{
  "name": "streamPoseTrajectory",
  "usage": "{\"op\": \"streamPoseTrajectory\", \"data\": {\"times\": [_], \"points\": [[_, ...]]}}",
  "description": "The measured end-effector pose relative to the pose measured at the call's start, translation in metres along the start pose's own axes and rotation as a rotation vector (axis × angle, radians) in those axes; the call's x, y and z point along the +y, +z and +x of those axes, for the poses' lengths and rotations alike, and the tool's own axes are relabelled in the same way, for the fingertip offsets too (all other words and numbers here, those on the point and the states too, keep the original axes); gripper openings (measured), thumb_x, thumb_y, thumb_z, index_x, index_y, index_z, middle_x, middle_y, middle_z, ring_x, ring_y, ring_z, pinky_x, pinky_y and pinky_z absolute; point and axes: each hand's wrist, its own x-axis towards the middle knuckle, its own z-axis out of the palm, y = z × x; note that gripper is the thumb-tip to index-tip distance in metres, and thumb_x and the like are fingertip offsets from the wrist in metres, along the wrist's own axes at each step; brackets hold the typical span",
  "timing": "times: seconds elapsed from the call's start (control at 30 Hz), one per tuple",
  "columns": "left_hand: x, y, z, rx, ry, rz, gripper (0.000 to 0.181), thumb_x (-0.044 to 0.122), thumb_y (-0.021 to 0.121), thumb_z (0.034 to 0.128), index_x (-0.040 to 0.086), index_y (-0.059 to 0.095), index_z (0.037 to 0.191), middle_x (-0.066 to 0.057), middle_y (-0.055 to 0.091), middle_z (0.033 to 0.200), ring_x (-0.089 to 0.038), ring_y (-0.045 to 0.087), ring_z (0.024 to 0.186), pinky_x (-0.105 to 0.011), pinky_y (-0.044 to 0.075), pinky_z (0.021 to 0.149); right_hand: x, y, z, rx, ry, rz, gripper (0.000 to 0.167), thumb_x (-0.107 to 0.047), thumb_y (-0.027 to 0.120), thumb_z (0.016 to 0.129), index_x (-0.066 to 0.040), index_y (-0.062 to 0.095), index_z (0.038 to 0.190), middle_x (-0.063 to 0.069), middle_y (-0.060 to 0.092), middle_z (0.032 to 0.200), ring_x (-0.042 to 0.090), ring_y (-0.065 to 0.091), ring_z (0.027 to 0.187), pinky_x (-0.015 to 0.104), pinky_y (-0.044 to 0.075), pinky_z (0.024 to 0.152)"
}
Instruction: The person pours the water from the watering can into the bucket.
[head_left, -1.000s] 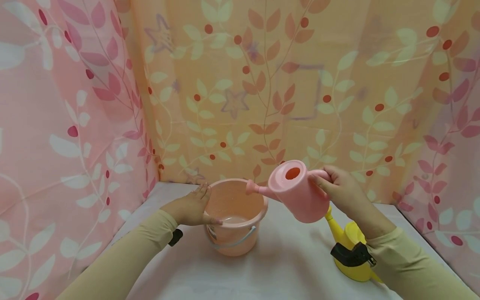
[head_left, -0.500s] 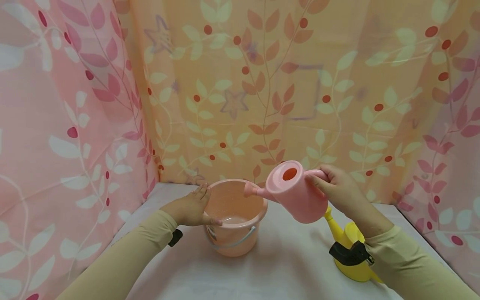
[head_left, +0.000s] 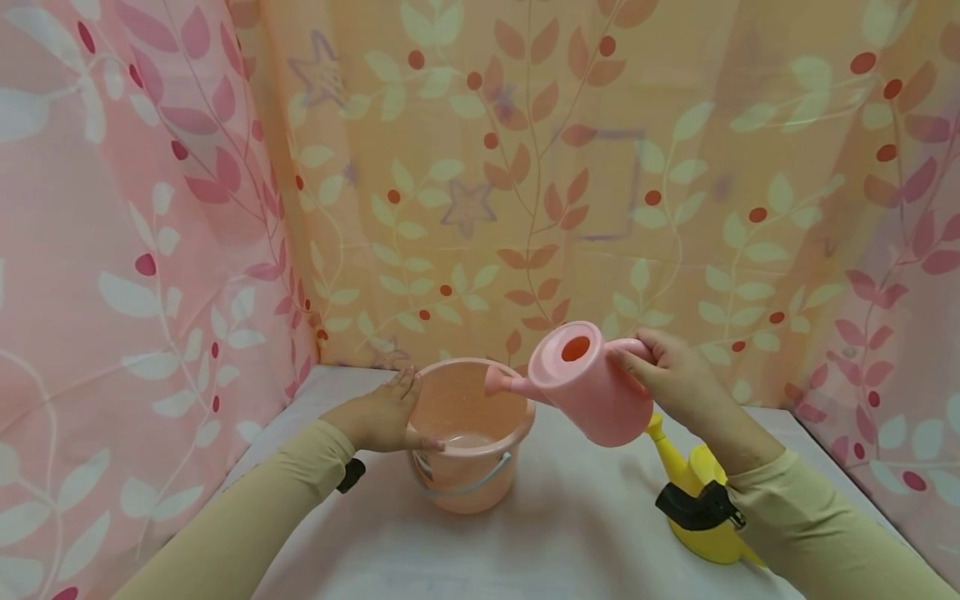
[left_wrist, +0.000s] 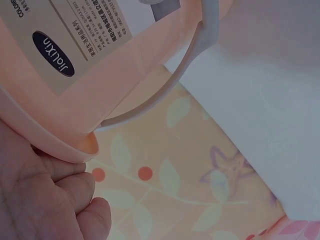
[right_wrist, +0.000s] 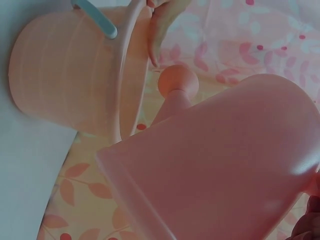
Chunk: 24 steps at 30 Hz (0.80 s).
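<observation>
A pink watering can (head_left: 592,392) hangs tilted to the left above the table, its handle gripped by my right hand (head_left: 678,379). Its spout tip (right_wrist: 178,81) is over the right part of the peach bucket (head_left: 468,479)'s opening. Whether water leaves the spout cannot be made out. My left hand (head_left: 378,412) rests on the bucket's left rim, fingers fairly straight and thumb lying along the front rim. In the left wrist view its fingers (left_wrist: 75,192) lie beside the rim, near the label (left_wrist: 65,45). The bucket stands upright, its grey-blue handle (head_left: 468,483) hanging down in front.
A yellow watering can (head_left: 701,542) stands on the right of the white table (head_left: 555,550), partly hidden behind the right wrist's black camera mount (head_left: 697,507). Patterned curtains (head_left: 465,167) enclose the table at the back and both sides.
The pink watering can and my right hand have shifted slightly left, bringing the spout a little further over the bucket. My left hand and the bucket have stayed put.
</observation>
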Motion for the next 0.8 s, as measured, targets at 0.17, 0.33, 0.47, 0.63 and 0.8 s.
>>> {"op": "streamPoseTrajectory", "data": {"times": [0.17, 0.33, 0.47, 0.63, 0.8], "points": [[-0.0014, 0.0015, 0.0019, 0.004, -0.004, 0.004, 0.115, 0.076, 0.047, 0.0731, -0.012, 0.017, 0.14, -0.03, 0.01, 0.147, -0.04, 0.011, 0.136, -0.049, 0.019, 0.108, -0.0017, 0.0001, 0.0004, -0.01, 0.016, 0.0, 0.04, -0.045, 0.056, 0.087, -0.005, 0.055, 0.091, 0.01, 0.054, 0.077, 0.026, 0.049, 0.078, 0.03, 0.048, 0.062], [-0.0031, 0.0028, 0.0033, -0.001, -0.006, 0.006, 0.116, 0.077, 0.046, 0.0723, -0.011, 0.015, 0.141, -0.03, 0.008, 0.147, -0.039, 0.009, 0.136, -0.049, 0.018, 0.108, -0.0027, 0.0005, 0.001, -0.009, 0.022, -0.005, 0.039, -0.045, 0.056, 0.087, -0.006, 0.057, 0.094, 0.01, 0.055, 0.08, 0.026, 0.05, 0.079, 0.03, 0.049, 0.064], [-0.0032, 0.0027, 0.0034, -0.003, -0.004, 0.014, 0.116, 0.078, 0.044, 0.0723, -0.011, 0.015, 0.141, -0.029, 0.008, 0.147, -0.039, 0.009, 0.137, -0.049, 0.017, 0.108, -0.0029, 0.0005, 0.0014, -0.01, 0.023, -0.007, 0.038, -0.044, 0.056, 0.087, -0.007, 0.057, 0.096, 0.01, 0.056, 0.082, 0.027, 0.051, 0.08, 0.03, 0.05, 0.065], [-0.0027, 0.0021, 0.0031, -0.005, -0.007, 0.012, 0.117, 0.078, 0.044, 0.072, -0.011, 0.015, 0.141, -0.029, 0.008, 0.147, -0.038, 0.008, 0.137, -0.049, 0.018, 0.108, -0.0036, 0.0005, 0.002, -0.01, 0.021, -0.02, 0.038, -0.044, 0.056, 0.087, -0.007, 0.058, 0.097, 0.01, 0.057, 0.082, 0.026, 0.052, 0.08, 0.03, 0.05, 0.065], [-0.0018, 0.0012, 0.002, -0.004, -0.008, 0.013, 0.116, 0.078, 0.044, 0.0721, -0.011, 0.015, 0.141, -0.029, 0.008, 0.147, -0.038, 0.009, 0.137, -0.049, 0.018, 0.108, -0.005, 0.0002, 0.0023, -0.012, 0.02, -0.03, 0.038, -0.045, 0.056, 0.087, -0.008, 0.059, 0.097, 0.009, 0.057, 0.081, 0.026, 0.051, 0.08, 0.03, 0.049, 0.065]]}}
